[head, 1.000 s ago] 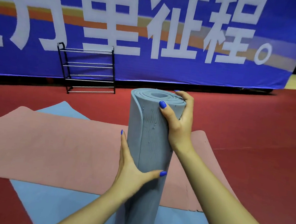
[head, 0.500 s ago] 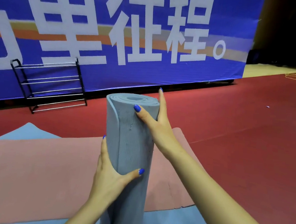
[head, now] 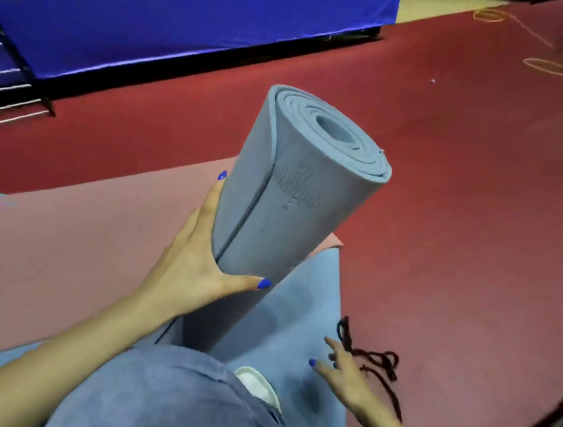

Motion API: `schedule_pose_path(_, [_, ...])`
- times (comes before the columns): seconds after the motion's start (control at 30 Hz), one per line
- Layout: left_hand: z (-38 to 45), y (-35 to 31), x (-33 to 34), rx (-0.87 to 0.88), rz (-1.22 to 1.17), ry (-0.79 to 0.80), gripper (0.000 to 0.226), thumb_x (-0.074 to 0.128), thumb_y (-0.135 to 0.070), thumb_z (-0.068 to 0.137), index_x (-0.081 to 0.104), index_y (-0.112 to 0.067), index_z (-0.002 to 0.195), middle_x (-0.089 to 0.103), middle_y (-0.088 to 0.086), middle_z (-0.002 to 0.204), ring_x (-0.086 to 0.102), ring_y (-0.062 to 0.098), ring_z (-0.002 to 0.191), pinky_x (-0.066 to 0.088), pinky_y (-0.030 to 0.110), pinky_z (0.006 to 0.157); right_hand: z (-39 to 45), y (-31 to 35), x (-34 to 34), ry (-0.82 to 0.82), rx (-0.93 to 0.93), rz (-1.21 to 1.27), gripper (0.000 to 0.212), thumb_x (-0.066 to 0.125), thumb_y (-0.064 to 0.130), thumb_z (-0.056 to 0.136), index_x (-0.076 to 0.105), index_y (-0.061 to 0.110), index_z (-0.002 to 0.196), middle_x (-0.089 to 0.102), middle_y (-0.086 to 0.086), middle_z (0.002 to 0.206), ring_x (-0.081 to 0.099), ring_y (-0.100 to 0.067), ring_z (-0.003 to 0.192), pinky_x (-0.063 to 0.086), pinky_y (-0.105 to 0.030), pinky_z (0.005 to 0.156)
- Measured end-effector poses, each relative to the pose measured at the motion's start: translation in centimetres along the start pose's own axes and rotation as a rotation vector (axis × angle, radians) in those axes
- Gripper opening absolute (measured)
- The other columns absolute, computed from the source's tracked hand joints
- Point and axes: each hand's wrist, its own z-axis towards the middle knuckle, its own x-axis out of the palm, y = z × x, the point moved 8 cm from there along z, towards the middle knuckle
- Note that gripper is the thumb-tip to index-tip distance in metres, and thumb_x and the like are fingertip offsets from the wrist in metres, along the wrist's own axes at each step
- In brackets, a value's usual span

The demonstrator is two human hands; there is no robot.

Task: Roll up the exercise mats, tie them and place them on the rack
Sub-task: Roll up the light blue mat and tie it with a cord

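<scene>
Gripping the rolled grey-blue foam exercise mat [head: 295, 194] near its middle, our left hand [head: 197, 256] is wrapping it with the thumb across the front and the fingers behind, so the coil cannot spring loose. We are keeping the roll propped at a tilt in the centre of the frame, its spiral end leaning toward the upper right and its lower end hidden behind our knee in blue-grey fabric [head: 169, 395].

Our right hand [head: 343, 374], at the lower right, is holding nothing, its fingers spread and reaching toward the dark red tangled cord [head: 376, 360] lying on the floor just beside it; we are judging this to be the tie for the roll.

Under the roll, a flat pink foam mat [head: 63, 254] is lying across a flat light blue mat [head: 309, 305], both yet to be rolled. Beyond them the red sports floor [head: 481, 198] is stretching to a blue banner [head: 189, 15] at the upper left, where the black wire rack [head: 6, 97] is showing only partly at the frame's left edge. Yellow cables [head: 562, 68] are lying at the upper right.
</scene>
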Motion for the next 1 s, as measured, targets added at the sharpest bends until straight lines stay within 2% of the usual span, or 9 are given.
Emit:
schedule_pose_path(0.07, [0.2,-0.8,1.0,0.010,0.020,0.044,0.137,0.085,-0.065,0.039,-0.018,-0.068,0.130,0.004,-0.047,0.134,0.022,-0.007,0.133,0.029,0.024,0.100,-0.2,-5.4,-1.5,-0.034,0.115,-0.194,0.070,0.063,0.028,0.088,0.027,0.016,0.147,0.035,-0.018,0.143,0.035,-0.029,0.133,0.031,-0.033,0.108])
schedule_pose_path(0.13, [0.3,-1.3,1.7,0.035,0.036,0.079,0.132,0.079,-0.064,0.040,-0.017,-0.066,0.131,0.000,-0.050,0.132,0.019,-0.014,0.128,0.028,0.024,0.101,-0.6,-8.9,-3.3,-0.127,0.195,-0.315,0.073,0.063,0.028,0.087,0.026,0.011,0.147,0.036,-0.020,0.138,0.037,-0.033,0.130,0.033,-0.031,0.104])
schedule_pose_path(0.27, [0.6,-1.5,2.2,0.036,0.045,0.096,0.137,0.080,-0.064,0.040,-0.008,-0.053,0.144,0.011,-0.034,0.147,0.021,-0.010,0.129,0.027,0.026,0.104,-0.9,-14.2,-5.7,-0.313,0.378,-0.249,0.063,0.061,0.014,0.084,0.033,0.001,0.139,0.033,-0.026,0.136,0.046,-0.041,0.119,0.037,-0.037,0.101])
schedule_pose_path(0.37, [0.8,-1.4,2.0,0.036,0.050,0.076,0.138,0.084,-0.061,0.041,-0.006,-0.049,0.145,0.012,-0.027,0.150,0.020,-0.009,0.129,0.025,0.024,0.105,-0.7,-18.3,-5.7,-0.295,0.516,-0.181,0.061,0.059,0.009,0.086,0.031,-0.003,0.138,0.037,-0.027,0.136,0.045,-0.039,0.121,0.034,-0.034,0.101])
schedule_pose_path(0.47, [1.1,-1.2,1.9,0.029,0.058,0.036,0.133,0.086,-0.050,0.049,-0.008,-0.051,0.142,0.013,-0.023,0.154,0.022,-0.004,0.134,0.025,0.024,0.104,0.7,-21.2,-6.0,-0.216,0.604,-0.151,0.037,0.065,0.006,0.079,0.054,-0.011,0.110,0.060,-0.021,0.092,0.059,-0.029,0.087,0.047,-0.041,0.084])
schedule_pose_path(0.53, [1.4,-0.8,1.7,0.025,0.059,0.006,0.135,0.089,-0.044,0.052,-0.005,-0.044,0.148,0.015,-0.017,0.157,0.025,0.006,0.138,0.027,0.027,0.105,1.4,-20.6,-5.9,-0.169,0.580,-0.206,0.008,0.064,0.005,0.079,0.061,-0.001,0.075,0.055,-0.011,0.063,0.054,-0.023,0.059,0.051,-0.039,0.065])
schedule_pose_path(0.6, [1.6,-0.6,1.6,0.021,0.057,-0.003,0.136,0.088,-0.046,0.051,-0.005,-0.039,0.150,0.014,-0.015,0.158,0.025,0.008,0.140,0.026,0.029,0.106,0.8,-18.5,-5.4,-0.131,0.565,-0.225,0.026,0.060,0.008,0.086,0.053,0.011,0.061,0.050,-0.006,0.058,0.051,-0.022,0.055,0.044,-0.032,0.053])
schedule_pose_path(0.77, [1.7,-0.5,1.5,0.023,0.034,-0.024,0.137,0.082,-0.055,0.047,-0.005,-0.033,0.151,0.011,-0.014,0.159,0.021,0.007,0.143,0.021,0.027,0.110,1.6,-16.7,-4.3,-0.104,0.501,-0.212,0.022,0.059,0.014,0.086,0.050,0.012,0.066,0.054,-0.007,0.072,0.051,-0.024,0.069,0.038,-0.026,0.055])
schedule_pose_path(1.0, [2.3,0.7,0.8,-0.025,0.014,-0.074,0.137,0.086,-0.054,0.049,-0.006,-0.042,0.149,0.018,-0.010,0.156,0.026,0.010,0.140,0.026,0.030,0.107,0.2,-7.9,-7.6,-0.316,0.168,0.150,0.023,0.058,0.004,0.090,0.043,0.006,0.072,0.058,-0.012,0.060,0.046,-0.022,0.042,0.037,-0.026,0.044])
